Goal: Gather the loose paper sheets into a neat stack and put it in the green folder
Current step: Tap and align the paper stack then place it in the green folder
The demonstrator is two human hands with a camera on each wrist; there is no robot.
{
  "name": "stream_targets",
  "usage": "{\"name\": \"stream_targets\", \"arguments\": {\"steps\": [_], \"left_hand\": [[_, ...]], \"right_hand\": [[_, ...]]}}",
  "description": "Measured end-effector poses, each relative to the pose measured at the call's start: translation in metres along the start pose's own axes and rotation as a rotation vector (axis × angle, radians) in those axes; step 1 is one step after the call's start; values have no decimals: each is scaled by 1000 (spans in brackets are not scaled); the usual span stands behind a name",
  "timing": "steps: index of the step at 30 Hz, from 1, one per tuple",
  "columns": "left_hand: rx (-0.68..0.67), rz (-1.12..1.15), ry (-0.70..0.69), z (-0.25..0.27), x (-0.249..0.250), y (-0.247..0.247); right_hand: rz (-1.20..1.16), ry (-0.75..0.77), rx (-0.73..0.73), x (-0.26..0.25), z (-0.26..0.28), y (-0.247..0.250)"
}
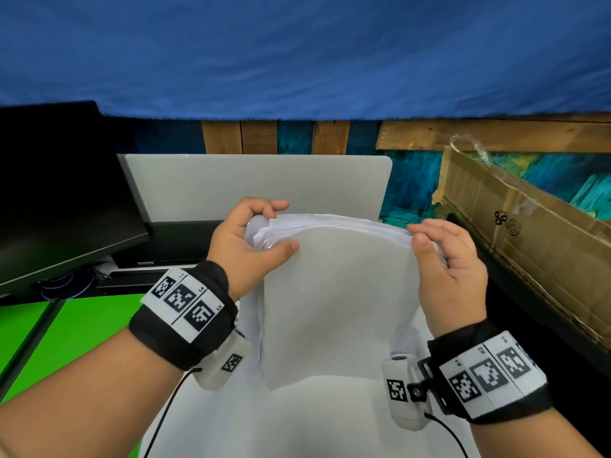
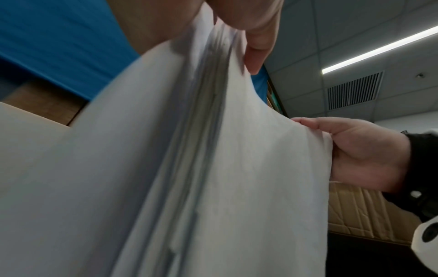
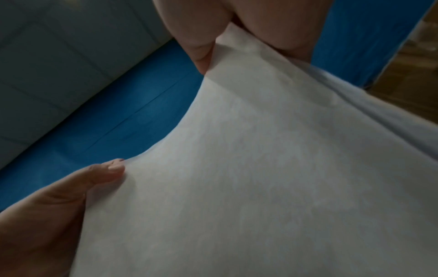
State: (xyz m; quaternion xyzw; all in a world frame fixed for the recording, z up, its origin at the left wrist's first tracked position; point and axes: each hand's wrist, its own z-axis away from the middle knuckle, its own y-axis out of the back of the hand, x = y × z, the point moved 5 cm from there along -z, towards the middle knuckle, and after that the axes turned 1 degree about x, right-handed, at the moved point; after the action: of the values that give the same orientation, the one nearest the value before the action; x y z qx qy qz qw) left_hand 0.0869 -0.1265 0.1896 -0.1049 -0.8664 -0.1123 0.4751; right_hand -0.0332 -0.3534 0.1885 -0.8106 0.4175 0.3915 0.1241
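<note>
Below left: green folder [image 1: 66, 332] head-only

A black monitor [image 1: 62, 193] stands at the left, with some cables [image 1: 71, 282] under it. A grey panel [image 1: 254, 186] stands upright behind the white tabletop [image 1: 297, 424]. At the right lies a torn cardboard box [image 1: 529, 239]. A blue cloth [image 1: 297, 54] hangs above wooden planks [image 1: 258, 137].

Black wristbands [image 1: 185, 320] bear square-coded white tags; white cabled cameras [image 1: 405, 391] hang beneath.

Head view looks down; wrist views close, sharing paper stack [image 1: 334, 292].
</note>
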Motion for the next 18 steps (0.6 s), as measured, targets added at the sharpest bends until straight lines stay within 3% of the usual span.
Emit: {"name": "stream_targets", "arguments": {"steps": [4,8,13,15,18], "left_hand": [[31,24,14,0,-3,0],[136,18,29,6,3,1],[242,118,-123,30,21,12],[255,30,-11,43,0,16],[159,-19,309,59,-41,7]], "right_hand": [[-248,-211,-196,19,4,-8],[-246,-414,-154,27,14,-14],[-450,-285,-112,-5,11,-4],[-482,-276,-107,-12,11,-4],[-516,-375,-91,-1,14,-11]]}}
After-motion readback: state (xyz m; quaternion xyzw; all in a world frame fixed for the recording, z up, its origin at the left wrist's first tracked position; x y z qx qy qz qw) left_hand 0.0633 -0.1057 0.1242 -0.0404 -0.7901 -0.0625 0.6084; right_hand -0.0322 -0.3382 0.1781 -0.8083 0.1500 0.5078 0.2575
